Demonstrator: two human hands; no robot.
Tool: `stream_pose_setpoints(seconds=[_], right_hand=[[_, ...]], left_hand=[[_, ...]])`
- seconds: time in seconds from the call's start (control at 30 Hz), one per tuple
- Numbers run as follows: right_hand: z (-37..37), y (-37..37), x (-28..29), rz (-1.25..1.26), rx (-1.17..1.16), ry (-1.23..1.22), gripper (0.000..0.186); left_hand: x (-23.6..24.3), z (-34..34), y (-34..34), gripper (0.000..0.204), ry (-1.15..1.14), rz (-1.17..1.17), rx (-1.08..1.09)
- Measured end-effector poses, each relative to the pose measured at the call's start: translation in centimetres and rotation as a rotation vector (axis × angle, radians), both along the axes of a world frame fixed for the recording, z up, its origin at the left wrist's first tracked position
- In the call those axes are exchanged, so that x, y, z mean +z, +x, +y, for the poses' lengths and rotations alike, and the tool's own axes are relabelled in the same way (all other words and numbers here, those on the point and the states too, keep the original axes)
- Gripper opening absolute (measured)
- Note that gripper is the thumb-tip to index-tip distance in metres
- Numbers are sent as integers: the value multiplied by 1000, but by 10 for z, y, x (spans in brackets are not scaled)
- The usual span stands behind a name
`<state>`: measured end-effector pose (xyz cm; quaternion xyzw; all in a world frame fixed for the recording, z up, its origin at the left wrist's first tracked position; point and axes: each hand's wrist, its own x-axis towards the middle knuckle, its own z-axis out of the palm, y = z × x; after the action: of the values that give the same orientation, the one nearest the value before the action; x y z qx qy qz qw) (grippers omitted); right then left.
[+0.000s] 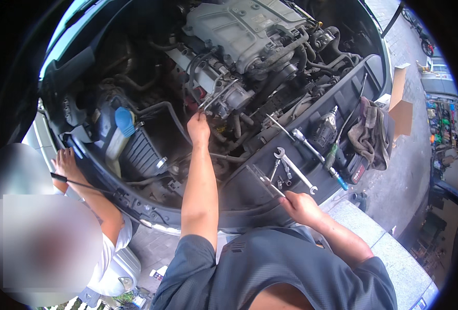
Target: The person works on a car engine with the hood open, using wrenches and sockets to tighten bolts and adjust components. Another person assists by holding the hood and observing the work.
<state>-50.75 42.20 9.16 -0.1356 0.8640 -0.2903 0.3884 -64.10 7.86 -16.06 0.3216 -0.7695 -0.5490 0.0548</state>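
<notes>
My left arm reaches down into the engine bay. My left hand (199, 126) is closed, its fingertips pressed together beside thin metal pipes (219, 94) on the engine's side; what they hold, if anything, cannot be made out. Lower right, over the black front trim (239, 191), my right hand (302, 207) grips a slim, straight metal tool (273, 187) whose far end points up and left. Just beyond it lies a combination wrench (297, 171), with small sockets (288, 182) beside it.
A ratchet (309, 145), a power tool (326, 132), a green-handled screwdriver (331, 155) and a grey rag (366, 134) lie along the front trim. A cardboard box (402, 113) stands beyond. At left, another person's hand (68, 164) rests on the car's edge, near a blue-capped reservoir (124, 123).
</notes>
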Motion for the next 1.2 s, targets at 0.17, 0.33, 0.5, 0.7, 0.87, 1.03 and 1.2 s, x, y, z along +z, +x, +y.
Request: stream_pose_setpoints(seconds=[0.17,0.33,0.5,0.7,0.87,1.03,1.2], right_hand=[[17,16,3,19,17,147,34],[19,18,11,42,52,139,23],[4,0,-15,396,277,8,14],[-18,-34,-48,537,316,67,11],[-33,-32,-62,598,273,36,14],[-49,-16,-82,578,109,19,15],[-53,-9,-76,650,155,140,30]], left_hand=[[16,-7,-2,27,-127,-121,-114],[18,-3,-4,28,-135,-123,-135],[9,-4,-10,26,-63,-120,-135],[37,1,-5,27,-145,-80,-114],[30,-5,-1,27,-64,-15,-108],[27,-9,2,29,16,4,-110],[27,-6,3,29,75,-13,-84]])
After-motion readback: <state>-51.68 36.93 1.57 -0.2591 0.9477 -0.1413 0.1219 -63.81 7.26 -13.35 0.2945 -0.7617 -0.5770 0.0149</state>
